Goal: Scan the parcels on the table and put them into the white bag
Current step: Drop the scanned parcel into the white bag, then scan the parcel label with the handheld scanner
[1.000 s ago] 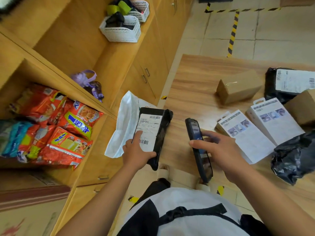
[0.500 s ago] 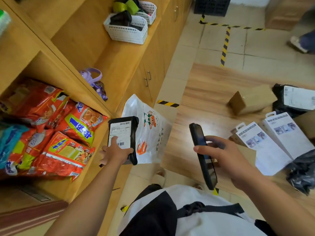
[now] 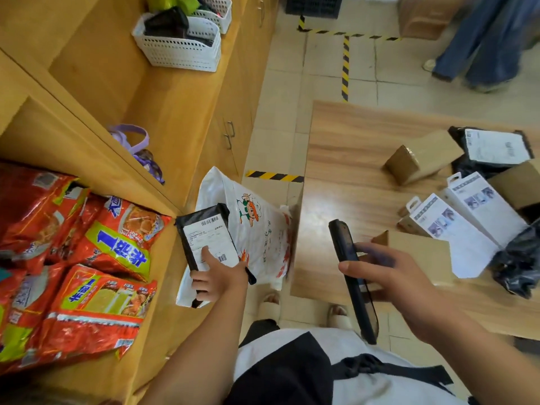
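My left hand (image 3: 217,280) grips a black parcel (image 3: 204,235) with a white shipping label, held in front of the white bag (image 3: 263,226), which hangs off the table's left edge and shows a cartoon print. My right hand (image 3: 391,276) holds a black handheld scanner (image 3: 352,273) upright over the near part of the wooden table (image 3: 344,159). More parcels lie on the table at the right: a brown box (image 3: 420,159), a black mailer with a label (image 3: 496,147), two white boxes (image 3: 464,223) and a crumpled black bag (image 3: 520,258).
A wooden shelf unit (image 3: 175,118) stands at the left with red snack packs (image 3: 87,273), a purple item (image 3: 137,147) and white baskets (image 3: 178,45). A flat brown box (image 3: 420,252) lies under my right hand. Another person's legs (image 3: 485,39) stand on the tiled floor beyond the table.
My left hand carried the black parcel left off the table toward the white bag, which has come open and upright. The scanner hand stayed roughly in place.
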`<state>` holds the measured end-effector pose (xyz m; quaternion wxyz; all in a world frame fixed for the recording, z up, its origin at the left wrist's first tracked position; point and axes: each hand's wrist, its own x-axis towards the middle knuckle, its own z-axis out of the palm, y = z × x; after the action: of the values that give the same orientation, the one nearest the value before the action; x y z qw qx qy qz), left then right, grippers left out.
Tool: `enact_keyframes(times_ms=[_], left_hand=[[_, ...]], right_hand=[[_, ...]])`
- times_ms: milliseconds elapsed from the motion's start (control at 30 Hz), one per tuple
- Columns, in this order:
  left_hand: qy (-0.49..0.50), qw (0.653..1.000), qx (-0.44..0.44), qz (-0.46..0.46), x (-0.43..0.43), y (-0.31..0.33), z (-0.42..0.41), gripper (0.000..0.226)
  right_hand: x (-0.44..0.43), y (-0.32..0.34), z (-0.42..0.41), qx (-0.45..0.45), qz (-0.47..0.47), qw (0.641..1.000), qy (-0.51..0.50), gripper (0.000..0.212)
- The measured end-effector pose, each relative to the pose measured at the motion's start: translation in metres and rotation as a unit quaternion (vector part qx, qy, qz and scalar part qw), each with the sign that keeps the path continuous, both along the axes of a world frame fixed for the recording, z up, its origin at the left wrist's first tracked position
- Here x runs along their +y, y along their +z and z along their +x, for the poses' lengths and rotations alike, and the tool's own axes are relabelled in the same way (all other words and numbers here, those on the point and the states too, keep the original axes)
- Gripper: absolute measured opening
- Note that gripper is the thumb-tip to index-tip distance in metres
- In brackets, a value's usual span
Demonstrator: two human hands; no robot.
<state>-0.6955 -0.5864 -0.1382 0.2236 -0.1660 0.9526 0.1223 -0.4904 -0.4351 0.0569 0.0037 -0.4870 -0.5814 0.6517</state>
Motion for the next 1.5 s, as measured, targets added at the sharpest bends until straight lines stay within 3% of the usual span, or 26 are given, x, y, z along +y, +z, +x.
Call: enact_keyframes(times_ms=[100, 200, 333, 467, 567, 633, 767, 867, 933, 1067, 1200, 1400, 1500], left_hand=[[-0.012, 0.999, -0.026, 0.04, 0.009, -0.006, -0.006, 0.105], [-0.063, 0.994, -0.058, 0.07, 0.016, -0.014, -0.008, 0.103], [-0.072, 0.979, -0.11, 0.156, 0.019, -0.025, -0.015, 0.097], [-0.086, 0.945, -0.19, 0.254, 0.013, -0.03, -0.031, 0.082], [-0.042, 0.898, -0.282, 0.335, 0.008, -0.029, -0.048, 0.051], [-0.01, 0.88, -0.335, 0.336, 0.006, -0.024, -0.059, 0.037], [-0.065, 0.874, -0.378, 0.297, 0.011, -0.023, -0.069, 0.034], [-0.041, 0.867, -0.377, 0.324, 0.018, -0.02, -0.07, 0.029], [-0.024, 0.862, -0.348, 0.368, 0.02, -0.023, -0.071, 0.034], [-0.149, 0.9, -0.28, 0.299, 0.003, -0.043, -0.065, 0.045], [-0.28, 0.855, -0.354, 0.254, -0.02, -0.061, -0.04, 0.047], [-0.408, 0.836, -0.261, 0.257, -0.023, -0.076, -0.026, 0.067], [-0.464, 0.844, -0.185, 0.196, -0.022, -0.086, -0.028, 0.075]], right_hand=[[-0.007, 0.003, 0.003, 0.005, -0.007, 1.0, -0.015, 0.065], [-0.009, 0.002, 0.007, -0.004, 0.004, 0.999, -0.036, 0.081], [-0.012, 0.006, 0.009, -0.007, 0.007, 0.999, -0.054, 0.085], [-0.018, 0.004, 0.013, -0.023, 0.004, 0.997, -0.074, 0.094], [-0.023, 0.004, 0.014, -0.03, 0.002, 0.996, -0.09, 0.09], [-0.026, 0.004, 0.016, -0.034, -0.001, 0.995, -0.096, 0.086], [-0.032, 0.004, 0.018, -0.038, -0.01, 0.994, -0.107, 0.076], [-0.036, 0.004, 0.019, -0.043, -0.003, 0.994, -0.1, 0.083], [-0.038, 0.003, 0.021, -0.04, 0.0, 0.994, -0.104, 0.074], [-0.039, 0.002, 0.022, -0.03, -0.007, 0.994, -0.107, 0.041], [-0.043, -0.001, 0.015, -0.026, -0.017, 0.994, -0.101, 0.037], [-0.042, -0.006, 0.002, -0.02, -0.031, 0.994, -0.104, 0.03], [-0.038, -0.009, -0.004, -0.019, -0.037, 0.993, -0.106, 0.027]])
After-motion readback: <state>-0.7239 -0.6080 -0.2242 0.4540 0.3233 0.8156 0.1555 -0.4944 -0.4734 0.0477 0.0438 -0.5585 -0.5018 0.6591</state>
